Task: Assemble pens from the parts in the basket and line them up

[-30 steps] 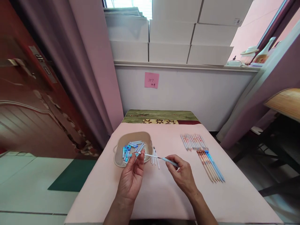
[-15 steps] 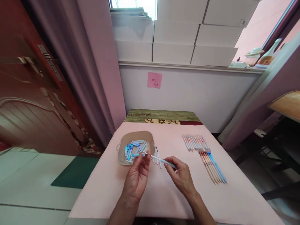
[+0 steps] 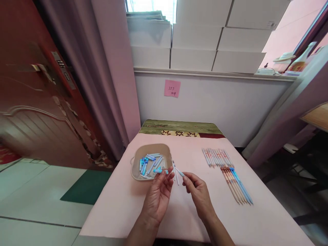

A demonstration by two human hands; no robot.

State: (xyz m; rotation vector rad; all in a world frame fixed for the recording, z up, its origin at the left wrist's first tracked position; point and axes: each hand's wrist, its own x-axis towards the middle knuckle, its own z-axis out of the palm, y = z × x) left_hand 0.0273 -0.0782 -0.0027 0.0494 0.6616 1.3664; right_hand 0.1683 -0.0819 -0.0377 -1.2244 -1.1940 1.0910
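My left hand (image 3: pixel 159 193) pinches a short light-blue pen barrel (image 3: pixel 161 171) between thumb and fingers, its open end facing right. It is just over the near right side of a beige bin (image 3: pixel 133 172) that holds several blue and lilac pen parts (image 3: pixel 151 163). My right hand (image 3: pixel 197 189) closes on a slim pale-blue pen piece (image 3: pixel 180 173) whose narrow white end points up and left toward my left fingers. The two pieces are apart. Several thin white refills (image 3: pixel 177 178) lie on the table between my hands, partly covered by my left fingers.
A row of pale patterned pens (image 3: pixel 217 158) lies at the right of the pink-covered table (image 3: pixel 123 212). Nearer me is a second row of cream and blue pens (image 3: pixel 237 186). White boxes (image 3: pixel 192 59) are stacked on the ledge behind.
The long white stem that reached from my right hand to my left now shows only a short end. My hands have come closer together. The whole view has shifted slightly.
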